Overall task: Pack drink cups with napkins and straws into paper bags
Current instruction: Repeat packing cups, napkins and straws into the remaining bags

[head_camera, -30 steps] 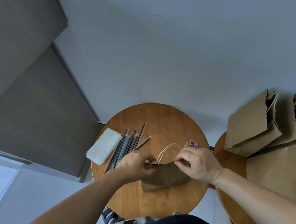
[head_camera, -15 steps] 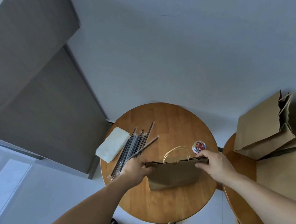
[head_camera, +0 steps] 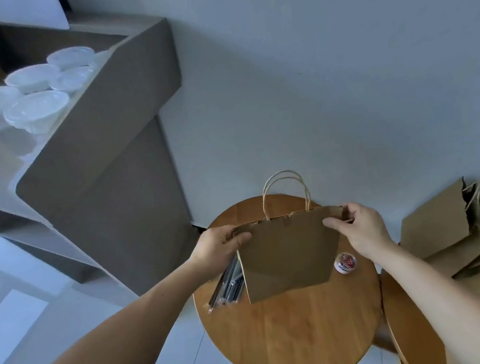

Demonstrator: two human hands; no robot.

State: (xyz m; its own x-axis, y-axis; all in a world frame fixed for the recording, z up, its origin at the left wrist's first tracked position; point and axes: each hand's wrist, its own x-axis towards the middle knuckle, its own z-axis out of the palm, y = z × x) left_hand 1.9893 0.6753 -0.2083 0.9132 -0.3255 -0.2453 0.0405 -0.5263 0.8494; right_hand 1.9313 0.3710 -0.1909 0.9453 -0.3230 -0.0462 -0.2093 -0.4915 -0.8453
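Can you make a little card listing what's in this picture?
held thing: flat brown paper bag, handles up
left grip: pinches bag's left top corner
right grip: pinches bag's right top corner
under it: round wooden table
on table: dark wrapped straws, small round tub of coloured clips
shelf, left: clear lidded plastic cups
right: pile of more brown bags

No text, label, brand or number can be read. No print is seen on the plain brown paper bag (head_camera: pixel 287 255); the small round container (head_camera: pixel 345 262) is too blurred.
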